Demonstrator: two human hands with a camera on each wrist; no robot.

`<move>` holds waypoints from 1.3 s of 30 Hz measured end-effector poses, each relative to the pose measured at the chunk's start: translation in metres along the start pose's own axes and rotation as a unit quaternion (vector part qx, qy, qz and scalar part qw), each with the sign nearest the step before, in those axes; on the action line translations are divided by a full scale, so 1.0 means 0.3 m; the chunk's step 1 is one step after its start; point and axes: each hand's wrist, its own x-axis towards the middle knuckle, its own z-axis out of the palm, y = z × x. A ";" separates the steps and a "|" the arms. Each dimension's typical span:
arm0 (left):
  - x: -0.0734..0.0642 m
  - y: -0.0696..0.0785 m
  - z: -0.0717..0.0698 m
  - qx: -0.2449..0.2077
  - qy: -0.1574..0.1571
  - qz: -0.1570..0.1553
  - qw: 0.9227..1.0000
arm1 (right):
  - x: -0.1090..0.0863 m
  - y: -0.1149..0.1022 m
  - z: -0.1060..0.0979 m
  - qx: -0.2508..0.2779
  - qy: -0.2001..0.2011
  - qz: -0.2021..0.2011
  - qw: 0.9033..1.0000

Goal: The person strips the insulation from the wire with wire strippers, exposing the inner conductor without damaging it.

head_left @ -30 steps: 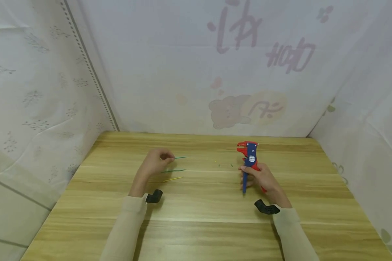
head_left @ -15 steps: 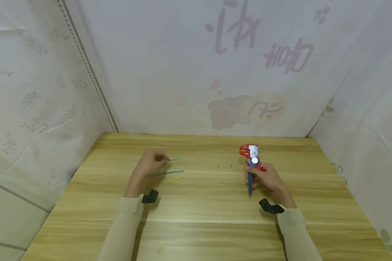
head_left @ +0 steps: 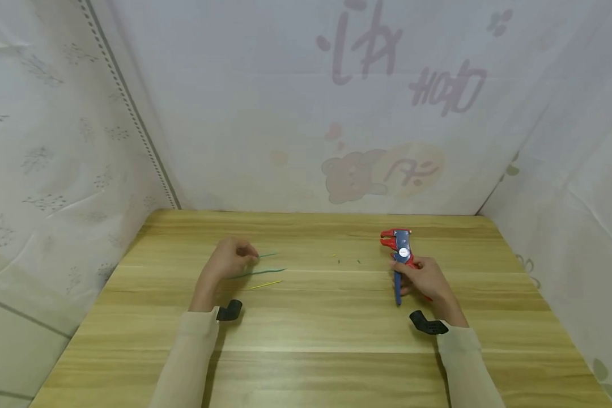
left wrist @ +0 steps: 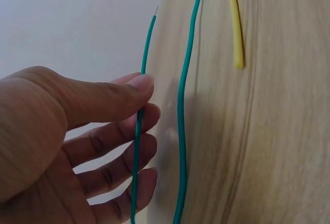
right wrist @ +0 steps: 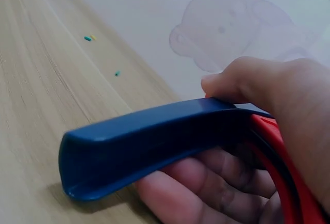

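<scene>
My left hand (head_left: 228,259) pinches a green wire (left wrist: 148,43) between thumb and index finger; a short bare metal end shows at its tip in the left wrist view. Beside that hand, a second green wire (head_left: 260,273) lies on the table, and nearer me is a yellow wire (head_left: 266,284). On the right, my right hand (head_left: 425,279) grips a red and blue wire stripper (head_left: 402,243) by its handles. Its red jaws point left and away from me. The blue handle (right wrist: 139,136) fills much of the right wrist view, thumb on top and fingers underneath.
Small green offcuts (head_left: 358,262) and a yellow offcut (head_left: 334,255) lie on the wooden table (head_left: 306,323) between the hands. Behind the table's far edge hangs a printed pale curtain (head_left: 265,124), with more curtain at both sides.
My left hand has drawn left and slightly toward me with the pinched green wire. My right hand has shifted right and a little nearer, carrying the wire stripper.
</scene>
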 end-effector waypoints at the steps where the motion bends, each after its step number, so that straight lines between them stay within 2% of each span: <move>1: -0.001 -0.001 -0.002 0.000 -0.001 -0.005 1.000 | -0.001 0.001 -0.004 -0.009 0.006 0.000 1.000; 5: -0.003 0.000 -0.004 -0.002 -0.003 -0.020 1.000 | -0.006 -0.001 -0.022 -0.045 0.033 0.006 0.998; 10: -0.005 0.005 0.000 -0.001 -0.008 -0.032 0.999 | -0.007 0.002 -0.031 -0.076 0.049 0.002 0.996; 18: -0.008 0.009 0.009 0.009 -0.005 -0.036 0.999 | -0.009 0.011 -0.041 -0.134 0.087 0.001 0.987; 22: -0.009 0.011 0.009 0.013 -0.001 -0.041 0.999 | -0.011 0.007 -0.040 -0.171 0.109 -0.006 0.979; 29: -0.013 0.010 0.007 0.014 0.000 -0.050 0.999 | -0.014 0.003 -0.032 -0.242 0.172 -0.031 0.954; 35: -0.012 0.002 0.013 0.016 -0.002 -0.049 0.999 | -0.015 0.011 -0.032 -0.258 0.199 -0.032 0.945; 39: -0.013 -0.003 0.016 0.017 0.001 -0.045 0.999 | -0.017 0.017 -0.034 -0.264 0.204 -0.024 0.943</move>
